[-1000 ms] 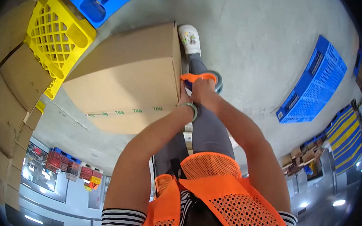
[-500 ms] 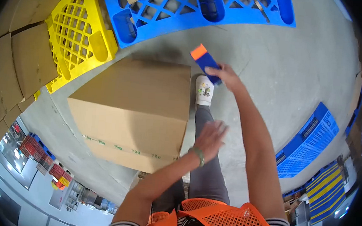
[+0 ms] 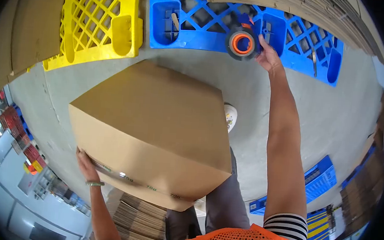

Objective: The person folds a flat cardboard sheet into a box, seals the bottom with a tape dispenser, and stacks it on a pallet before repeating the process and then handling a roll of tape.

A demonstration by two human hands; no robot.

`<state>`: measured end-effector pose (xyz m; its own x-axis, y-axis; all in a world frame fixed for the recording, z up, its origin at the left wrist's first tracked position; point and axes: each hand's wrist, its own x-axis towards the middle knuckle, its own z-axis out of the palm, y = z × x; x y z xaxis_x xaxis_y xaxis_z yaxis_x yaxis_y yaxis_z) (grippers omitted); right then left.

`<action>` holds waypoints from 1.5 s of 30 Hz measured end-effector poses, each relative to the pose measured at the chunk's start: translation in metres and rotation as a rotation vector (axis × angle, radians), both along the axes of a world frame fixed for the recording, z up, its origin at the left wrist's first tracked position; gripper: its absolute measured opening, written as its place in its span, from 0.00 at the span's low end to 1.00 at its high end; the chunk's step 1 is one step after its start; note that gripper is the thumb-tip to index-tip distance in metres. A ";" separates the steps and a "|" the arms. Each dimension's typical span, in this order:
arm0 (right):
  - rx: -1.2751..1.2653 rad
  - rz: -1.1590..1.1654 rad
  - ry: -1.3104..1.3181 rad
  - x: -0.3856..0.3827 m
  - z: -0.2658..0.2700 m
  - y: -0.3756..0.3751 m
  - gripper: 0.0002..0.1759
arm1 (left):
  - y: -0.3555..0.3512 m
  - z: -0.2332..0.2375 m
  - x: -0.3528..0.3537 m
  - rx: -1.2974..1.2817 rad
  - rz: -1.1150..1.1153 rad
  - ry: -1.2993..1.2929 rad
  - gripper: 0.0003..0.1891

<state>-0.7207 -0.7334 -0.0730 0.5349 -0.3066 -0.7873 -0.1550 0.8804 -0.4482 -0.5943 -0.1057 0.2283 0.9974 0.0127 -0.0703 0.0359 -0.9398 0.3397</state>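
A large cardboard box point(image 3: 156, 112) with green print along its near side stands in front of me. My left hand point(image 3: 87, 166) is at the box's lower left edge, its fingers partly hidden against the cardboard. Over the edge of the blue pallet point(image 3: 198, 37), my right hand point(image 3: 268, 56) is at the right side of a tape dispenser point(image 3: 242, 43) with an orange core and a blue part. How the fingers meet the dispenser is partly hidden.
Flattened cardboard point(image 3: 282, 1) lies on the blue pallet. A yellow pallet point(image 3: 137, 36) stands at the upper left beside stacked cartons point(image 3: 37, 26). Below the box is a stack of flat cardboard point(image 3: 141, 222). Another blue pallet point(image 3: 320, 177) is at the right.
My right hand has moved forward to the blue pallet with the dispenser, which now shows its round side. My left hand has gone left onto the box. The box appears turned and nearer.
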 end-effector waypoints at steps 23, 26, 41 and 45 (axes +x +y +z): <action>0.656 0.473 -0.095 -0.095 0.360 0.229 0.39 | 0.014 0.133 0.021 0.223 -0.029 -0.385 0.20; 0.530 0.679 -0.277 -0.043 0.431 0.244 0.49 | 0.027 0.327 -0.005 0.032 0.415 -0.104 0.16; -0.951 0.927 -1.616 0.311 0.841 0.370 0.78 | 0.198 0.656 0.038 -0.289 0.491 -1.616 0.36; -1.097 0.251 -1.819 0.391 0.915 0.414 0.51 | 0.254 0.740 0.186 -0.444 0.079 -1.591 0.35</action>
<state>-0.3297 -0.3194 0.8416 0.3907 0.0155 0.9204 0.8869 0.2613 -0.3810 -0.4082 0.1486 0.9680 0.0670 0.3226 0.9442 -0.5486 -0.7785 0.3049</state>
